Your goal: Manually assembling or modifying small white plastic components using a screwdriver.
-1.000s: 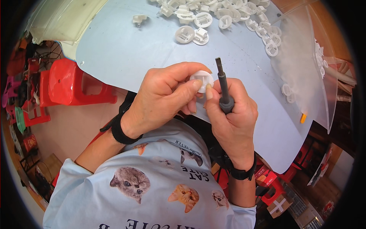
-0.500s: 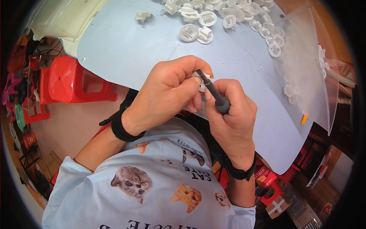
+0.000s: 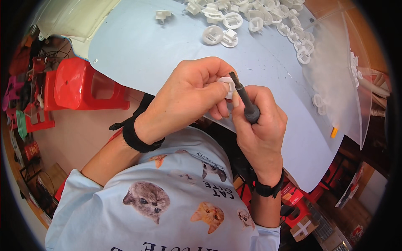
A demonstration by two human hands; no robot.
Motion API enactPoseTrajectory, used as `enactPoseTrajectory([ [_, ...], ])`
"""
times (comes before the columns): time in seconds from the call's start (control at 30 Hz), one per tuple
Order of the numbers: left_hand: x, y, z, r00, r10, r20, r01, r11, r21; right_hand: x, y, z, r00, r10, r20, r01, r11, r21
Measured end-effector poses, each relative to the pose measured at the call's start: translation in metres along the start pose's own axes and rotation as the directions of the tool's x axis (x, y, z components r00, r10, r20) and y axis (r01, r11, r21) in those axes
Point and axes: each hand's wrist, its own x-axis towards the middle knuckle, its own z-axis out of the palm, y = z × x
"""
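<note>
Over the table's near edge, my left hand [image 3: 190,92] pinches a small white plastic part [image 3: 226,79] between thumb and fingers. Its curved rim shows; the fingers cover much of the rest. My right hand [image 3: 268,129] is wrapped round a dark grey hand tool [image 3: 247,99] with a thick ribbed grip and a narrow, blunt-looking shaft pointing up and away. The tool's shaft passes close beside the white part, and I cannot tell whether they touch. My right thumb tip rests near the part's edge.
A pile of similar round white plastic parts [image 3: 255,24] covers the far side of the pale blue table [image 3: 167,54]. One lone part [image 3: 163,16] lies far left. A cloudy plastic bag [image 3: 328,75] and an orange piece [image 3: 334,132] are at right. Red stools [image 3: 74,83] stand left.
Both hands have shifted slightly right. The white part has turned, so its round rim now shows more. The tool remains in my right hand, with its tip moved away from my left thumb.
</note>
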Motion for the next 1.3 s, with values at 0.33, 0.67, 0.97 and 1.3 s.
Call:
enactPoseTrajectory([
  [0.33,0.001,0.001,0.001,1.000,-0.022,0.003,0.022,0.998,0.057,-0.002,-0.003,0.004,0.993,-0.118,-0.023,0.115,0.988,-0.103],
  [0.67,-0.003,-0.004,-0.003,0.992,0.107,0.068,-0.113,0.989,0.097,0.002,-0.001,-0.007,0.952,0.306,0.001,-0.303,0.943,0.140],
  [0.97,0.001,-0.012,-0.008,0.964,0.237,0.117,-0.250,0.962,0.109,0.008,-0.003,-0.019,0.851,0.488,0.194,-0.516,0.705,0.487],
  [1.3,0.000,-0.015,-0.005,0.975,0.219,0.029,-0.219,0.976,0.007,-0.022,-0.009,-0.037,0.896,0.395,0.204,-0.441,0.847,0.298],
])
